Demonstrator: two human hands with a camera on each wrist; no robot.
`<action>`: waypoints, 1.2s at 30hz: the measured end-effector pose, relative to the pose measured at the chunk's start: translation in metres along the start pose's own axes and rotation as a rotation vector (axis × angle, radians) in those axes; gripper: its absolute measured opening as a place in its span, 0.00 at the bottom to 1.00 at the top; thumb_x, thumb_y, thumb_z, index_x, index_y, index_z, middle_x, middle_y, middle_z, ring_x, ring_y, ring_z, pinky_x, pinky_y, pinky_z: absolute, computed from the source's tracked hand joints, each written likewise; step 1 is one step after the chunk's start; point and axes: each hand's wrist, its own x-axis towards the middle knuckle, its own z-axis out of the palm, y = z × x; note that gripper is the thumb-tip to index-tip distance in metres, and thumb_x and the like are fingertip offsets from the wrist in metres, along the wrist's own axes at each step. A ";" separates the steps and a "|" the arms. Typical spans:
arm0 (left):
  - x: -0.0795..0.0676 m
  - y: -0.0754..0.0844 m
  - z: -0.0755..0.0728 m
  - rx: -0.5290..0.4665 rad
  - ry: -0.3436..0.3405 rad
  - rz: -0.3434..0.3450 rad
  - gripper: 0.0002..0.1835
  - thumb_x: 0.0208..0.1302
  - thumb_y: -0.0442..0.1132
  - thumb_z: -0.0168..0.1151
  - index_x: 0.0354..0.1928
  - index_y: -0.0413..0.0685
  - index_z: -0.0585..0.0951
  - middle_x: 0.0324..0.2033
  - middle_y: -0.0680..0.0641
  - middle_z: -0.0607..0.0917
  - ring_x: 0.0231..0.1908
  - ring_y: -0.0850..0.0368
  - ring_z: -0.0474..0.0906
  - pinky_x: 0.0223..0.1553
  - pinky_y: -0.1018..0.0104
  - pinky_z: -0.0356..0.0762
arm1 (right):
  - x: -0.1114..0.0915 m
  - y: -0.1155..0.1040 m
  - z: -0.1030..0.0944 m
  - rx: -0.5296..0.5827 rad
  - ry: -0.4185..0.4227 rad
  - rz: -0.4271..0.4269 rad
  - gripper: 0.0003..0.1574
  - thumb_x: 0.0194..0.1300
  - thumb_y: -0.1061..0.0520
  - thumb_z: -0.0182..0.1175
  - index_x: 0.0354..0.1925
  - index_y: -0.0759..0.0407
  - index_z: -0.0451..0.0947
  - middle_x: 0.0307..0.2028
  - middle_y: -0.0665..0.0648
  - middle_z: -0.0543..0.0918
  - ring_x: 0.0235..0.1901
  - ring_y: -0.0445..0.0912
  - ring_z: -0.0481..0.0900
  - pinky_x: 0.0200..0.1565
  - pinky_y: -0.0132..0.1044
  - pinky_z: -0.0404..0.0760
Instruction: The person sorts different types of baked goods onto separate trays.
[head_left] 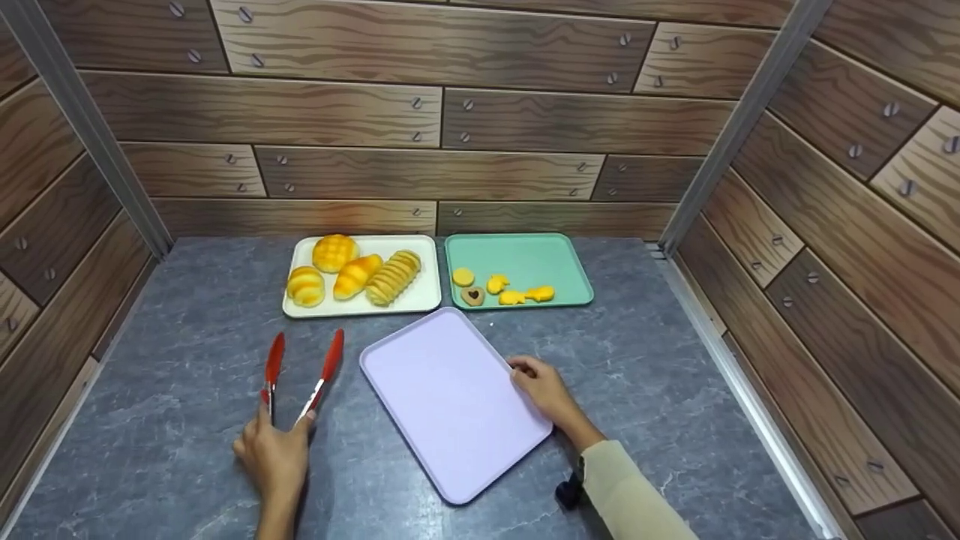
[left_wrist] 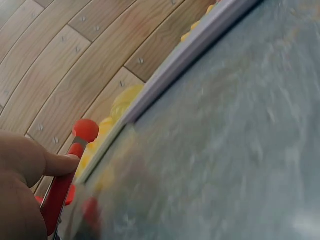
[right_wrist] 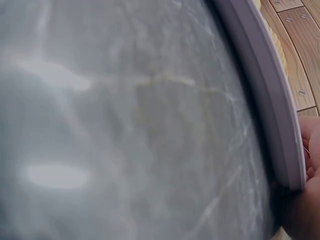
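My left hand grips a pair of red-tipped tongs by their arms, and the tips stand spread apart. In the left wrist view the thumb presses along one red arm of the tongs. At the right long edge of a lilac tray, my right hand holds the rim with curled fingers. The tray is turned at an angle and bears nothing. From the right wrist, the tray's rim shows from the side, with the fingers partly hidden behind it.
A white tray with several bread rolls stands at the back left. Beside it is a green tray with small yellow and brown biscuits. Wood-patterned walls enclose the grey marbled table on three sides.
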 end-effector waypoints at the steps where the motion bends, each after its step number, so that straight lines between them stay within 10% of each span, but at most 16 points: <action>1: 0.000 -0.001 0.000 0.000 -0.005 -0.009 0.44 0.50 0.44 0.77 0.68 0.32 0.70 0.56 0.23 0.76 0.53 0.24 0.64 0.55 0.38 0.61 | 0.001 0.000 0.000 0.000 0.007 -0.001 0.16 0.72 0.57 0.58 0.55 0.53 0.84 0.43 0.54 0.85 0.41 0.43 0.78 0.47 0.38 0.76; 36: 0.008 -0.001 0.024 0.080 0.071 0.043 0.40 0.51 0.42 0.76 0.62 0.29 0.69 0.55 0.24 0.75 0.49 0.24 0.65 0.53 0.36 0.61 | 0.003 0.004 -0.003 0.011 0.049 0.002 0.15 0.72 0.59 0.58 0.53 0.57 0.84 0.41 0.55 0.85 0.39 0.43 0.78 0.44 0.36 0.76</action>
